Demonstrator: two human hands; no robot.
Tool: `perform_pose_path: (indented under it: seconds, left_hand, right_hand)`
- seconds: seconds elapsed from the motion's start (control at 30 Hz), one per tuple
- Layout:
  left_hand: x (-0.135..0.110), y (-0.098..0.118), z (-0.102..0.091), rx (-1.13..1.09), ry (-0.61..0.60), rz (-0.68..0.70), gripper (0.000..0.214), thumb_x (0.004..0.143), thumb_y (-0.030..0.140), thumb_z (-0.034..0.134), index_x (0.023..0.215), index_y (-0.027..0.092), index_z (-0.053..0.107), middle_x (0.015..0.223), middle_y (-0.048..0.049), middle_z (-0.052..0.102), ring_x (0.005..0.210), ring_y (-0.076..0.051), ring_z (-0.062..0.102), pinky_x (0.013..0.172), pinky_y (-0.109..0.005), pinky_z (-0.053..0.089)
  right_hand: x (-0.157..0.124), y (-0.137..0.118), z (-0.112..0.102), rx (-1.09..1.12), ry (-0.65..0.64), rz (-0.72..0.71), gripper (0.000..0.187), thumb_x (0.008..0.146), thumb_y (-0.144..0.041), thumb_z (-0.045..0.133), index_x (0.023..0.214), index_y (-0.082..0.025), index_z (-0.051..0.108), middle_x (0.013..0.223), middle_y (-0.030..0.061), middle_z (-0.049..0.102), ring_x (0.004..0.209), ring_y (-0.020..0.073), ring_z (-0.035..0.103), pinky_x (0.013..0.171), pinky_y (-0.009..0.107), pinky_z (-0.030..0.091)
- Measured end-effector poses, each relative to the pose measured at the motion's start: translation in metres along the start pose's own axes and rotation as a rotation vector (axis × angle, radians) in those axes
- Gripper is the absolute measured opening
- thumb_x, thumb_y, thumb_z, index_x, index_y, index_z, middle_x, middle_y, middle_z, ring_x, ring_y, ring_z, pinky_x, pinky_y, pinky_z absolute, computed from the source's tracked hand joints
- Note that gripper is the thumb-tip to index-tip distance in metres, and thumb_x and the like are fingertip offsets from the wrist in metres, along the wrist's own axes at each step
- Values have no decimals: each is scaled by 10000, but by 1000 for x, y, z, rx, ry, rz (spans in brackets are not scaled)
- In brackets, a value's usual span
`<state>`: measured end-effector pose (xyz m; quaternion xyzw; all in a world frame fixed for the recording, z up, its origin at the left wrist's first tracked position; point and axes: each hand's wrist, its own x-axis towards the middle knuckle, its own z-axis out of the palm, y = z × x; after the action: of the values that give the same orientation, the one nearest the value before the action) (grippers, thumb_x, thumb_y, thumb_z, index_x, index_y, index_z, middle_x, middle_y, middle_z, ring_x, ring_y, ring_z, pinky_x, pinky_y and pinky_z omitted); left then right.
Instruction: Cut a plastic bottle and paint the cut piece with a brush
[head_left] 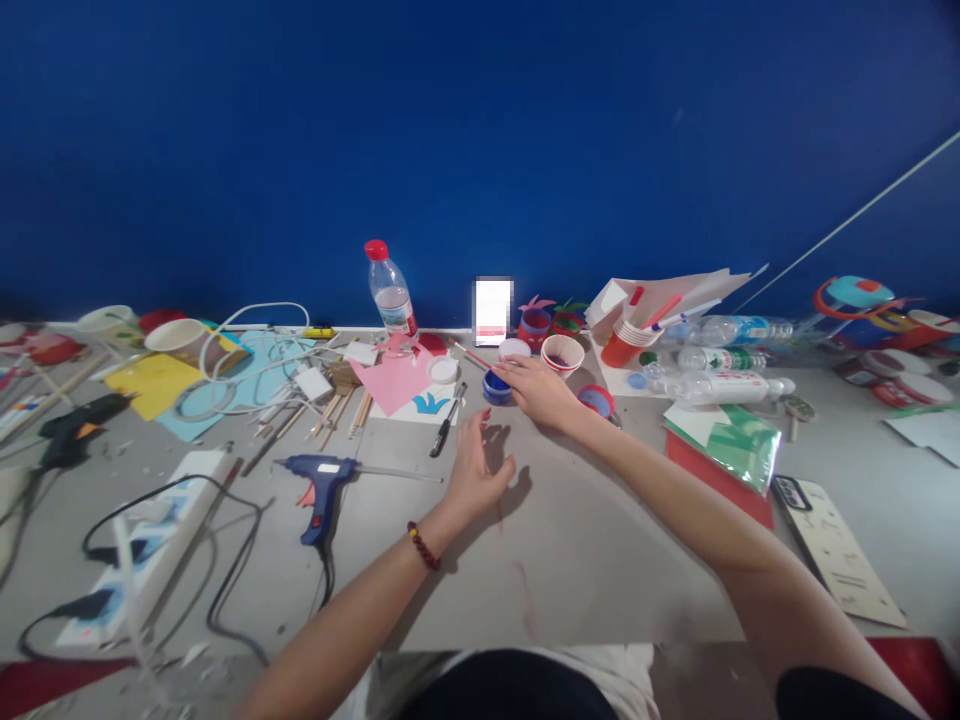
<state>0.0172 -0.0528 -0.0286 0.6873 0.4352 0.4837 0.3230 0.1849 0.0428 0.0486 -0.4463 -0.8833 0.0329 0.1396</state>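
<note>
My right hand (538,392) reaches forward over the grey table (585,560), fingers stretched toward a small blue paint pot (495,387) and touching or almost touching it. A white cup (514,349) and a red-rimmed paper cup (562,354) stand just beyond that hand. My left hand (476,465), with a dark red bead bracelet at the wrist, hovers above the table with its fingers loosely apart and holds nothing. A black pen (448,422) lies just left of it.
A blue glue gun (324,480) with its cord lies at the left, near a white power strip (150,545). A water bottle (391,290) and a phone (493,311) stand by the blue wall. Pink paper (394,381), wooden sticks, empty bottles (720,358) and a red-and-green paper stack (724,450) crowd the sides.
</note>
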Motion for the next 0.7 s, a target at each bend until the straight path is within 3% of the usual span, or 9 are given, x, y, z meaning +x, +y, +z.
perform_pose_path:
  seconds: [0.13,0.27,0.37,0.47,0.6,0.7]
  left_hand:
    - [0,0,0,-2,8,0,745,812,230,651,1443,391,290,1345,-109,460,1188,-279,487,936,-545,498]
    - [0,-1,-1,12,5,9,733,829,241,644,1450,387,283,1360,-112,450,1202,-274,485,936,-537,497]
    - [0,-2,0,9,14,26,718,829,235,642,1446,360,296,1357,-120,457,1194,-269,500,921,-507,506]
    - [0,-2,1,21,16,10,702,825,218,636,1438,320,309,1359,-128,464,1186,-262,513,920,-480,504]
    - [0,-1,1,40,0,-15,703,818,212,644,1432,281,309,1369,-136,466,1184,-257,523,929,-454,494]
    - [0,0,0,37,-8,-43,689,818,210,648,1419,285,320,1368,-135,466,1186,-257,525,931,-451,493]
  right_hand:
    - [-15,-7,-26,40,179,-2,413,960,-160,419,1294,-201,658,1295,102,700,1290,298,582,1087,559,475]
    - [-50,-7,-47,96,441,34,355,944,-192,457,1225,-261,662,1196,86,729,1192,302,632,1042,565,499]
    - [-88,1,-42,125,662,214,364,908,-189,506,1247,-282,601,1201,96,691,1163,305,632,1021,565,499]
    - [-126,16,-18,203,796,400,454,867,-251,574,1315,-237,500,1250,132,617,1204,316,591,1034,584,477]
    - [-156,37,9,338,660,531,538,845,-342,622,1343,-226,457,1338,157,558,1268,318,547,1084,587,425]
    - [-155,43,12,429,585,539,617,835,-393,657,1380,-247,410,1358,156,574,1285,306,556,1088,566,427]
